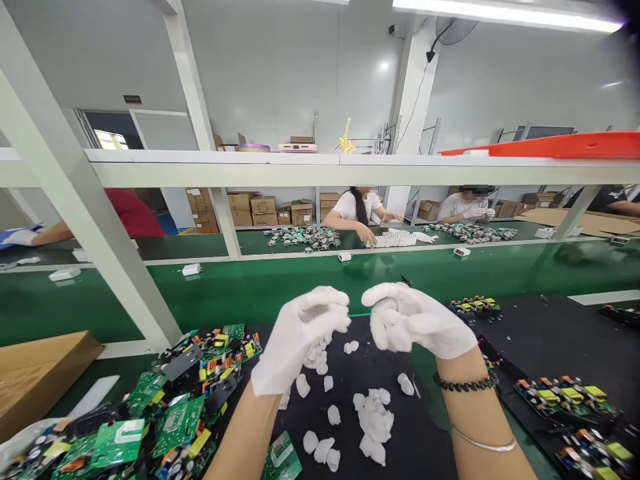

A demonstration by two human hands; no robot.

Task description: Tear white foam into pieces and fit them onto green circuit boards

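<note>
My left hand (305,333), in a white glove, is raised over the black work mat (350,380), its fingers bent toward the thumb. Whether anything small sits between those fingertips is hard to see. Across a narrow gap, my right hand (413,320), gloved too, has its fingers curled in around what looks like a soft white lump (395,327), white against the white glove. Below both hands lie more white putty-like lumps: a heap (375,423) in the middle, another pile (316,355) partly behind my left hand, and several single pieces (333,415).
Green circuit boards (167,420) are piled at left beside a cardboard box (45,373). Rows of boards with yellow parts (565,397) stand at right. Beyond runs a green conveyor (280,283) carrying small white housings (345,256). A shelf beam (320,175) crosses ahead; co-workers (360,213) sit behind.
</note>
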